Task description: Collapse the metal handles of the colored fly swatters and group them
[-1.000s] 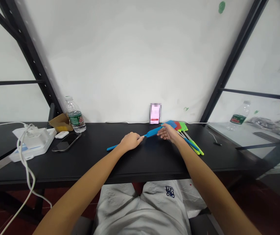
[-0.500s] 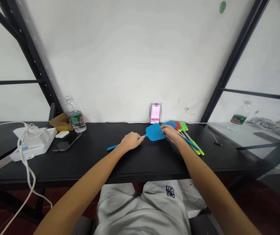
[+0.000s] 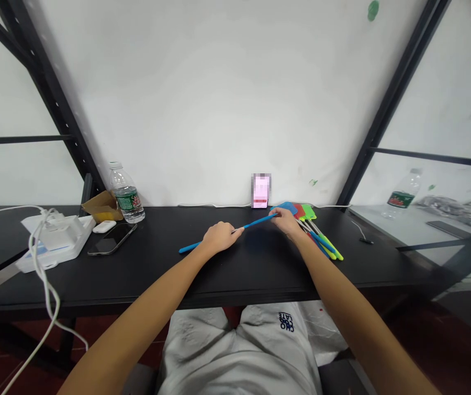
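I hold a blue fly swatter (image 3: 256, 223) between both hands above the black table (image 3: 145, 269). My left hand (image 3: 219, 237) is closed round its thin shaft, with the blue handle end sticking out to the left. My right hand (image 3: 285, 220) pinches the far edge of the swatter's head, which is turned edge-on and looks like a thin blue line. Right behind my right hand lies a fanned pile of other fly swatters (image 3: 313, 230), blue, red and green, with their handles pointing to the near right.
A small phone-like screen (image 3: 261, 191) leans on the wall behind. At the left stand a water bottle (image 3: 125, 193), a cardboard box (image 3: 101, 205), an earbud case (image 3: 104, 226), a dark phone (image 3: 111, 240) and a white charger with cables (image 3: 54, 233). A second bottle (image 3: 402, 195) stands on the neighbouring table.
The swatter's head has turned in my hands: flat and facing me half a second ago, edge-on now. Both hands have stayed almost in place.
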`<state>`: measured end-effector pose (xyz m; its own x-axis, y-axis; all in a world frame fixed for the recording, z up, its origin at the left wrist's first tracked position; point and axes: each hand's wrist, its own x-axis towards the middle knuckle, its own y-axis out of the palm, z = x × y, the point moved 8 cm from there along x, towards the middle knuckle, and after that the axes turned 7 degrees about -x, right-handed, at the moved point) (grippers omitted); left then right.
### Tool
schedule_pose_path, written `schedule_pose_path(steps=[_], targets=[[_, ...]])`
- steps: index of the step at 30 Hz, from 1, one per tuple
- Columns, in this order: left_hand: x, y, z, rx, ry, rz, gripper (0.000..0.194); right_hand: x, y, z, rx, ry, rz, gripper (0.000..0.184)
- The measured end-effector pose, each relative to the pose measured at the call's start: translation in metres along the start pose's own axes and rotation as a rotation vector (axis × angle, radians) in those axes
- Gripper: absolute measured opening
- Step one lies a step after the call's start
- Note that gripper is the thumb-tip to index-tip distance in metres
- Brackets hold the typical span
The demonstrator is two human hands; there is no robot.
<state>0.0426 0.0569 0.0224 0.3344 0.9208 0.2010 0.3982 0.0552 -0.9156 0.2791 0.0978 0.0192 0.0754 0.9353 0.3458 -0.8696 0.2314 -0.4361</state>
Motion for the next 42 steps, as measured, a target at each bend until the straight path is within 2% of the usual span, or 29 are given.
schedule_pose_path(steps=[4, 10, 15, 21, 26, 30, 34, 38, 42], targets=[[0.001, -0.002, 0.003, 0.024, -0.035, -0.010, 0.072, -0.001, 0.000, 0.003, -0.024, 0.020, 0.012, 0.017], [0.002, -0.002, 0.006, 0.032, -0.071, -0.005, 0.073, -0.009, 0.013, 0.007, 0.262, 0.219, 0.139, 0.014], [0.002, -0.002, 0.006, 0.040, -0.064, -0.006, 0.074, -0.015, 0.012, 0.008, 0.353, 0.329, 0.140, 0.033], [0.001, -0.002, 0.006, 0.019, -0.063, -0.005, 0.073, -0.010, 0.007, 0.000, 0.258, 0.245, 0.068, 0.014], [0.000, -0.004, 0.004, -0.012, -0.051, -0.026, 0.073, 0.000, -0.002, -0.008, 0.137, 0.137, -0.042, 0.023], [0.000, -0.003, 0.005, -0.021, -0.054, -0.018, 0.073, 0.002, -0.010, -0.014, -0.005, 0.159, -0.115, 0.026], [0.001, -0.003, 0.005, 0.002, -0.055, -0.020, 0.074, 0.002, -0.008, -0.015, -0.120, 0.157, -0.098, 0.025], [0.001, -0.002, 0.005, 0.024, -0.060, -0.015, 0.075, 0.002, -0.007, -0.017, -0.284, 0.153, -0.081, 0.016], [0.000, -0.004, 0.004, 0.036, -0.055, -0.022, 0.074, 0.001, -0.015, -0.013, -0.433, 0.118, -0.150, 0.004]])
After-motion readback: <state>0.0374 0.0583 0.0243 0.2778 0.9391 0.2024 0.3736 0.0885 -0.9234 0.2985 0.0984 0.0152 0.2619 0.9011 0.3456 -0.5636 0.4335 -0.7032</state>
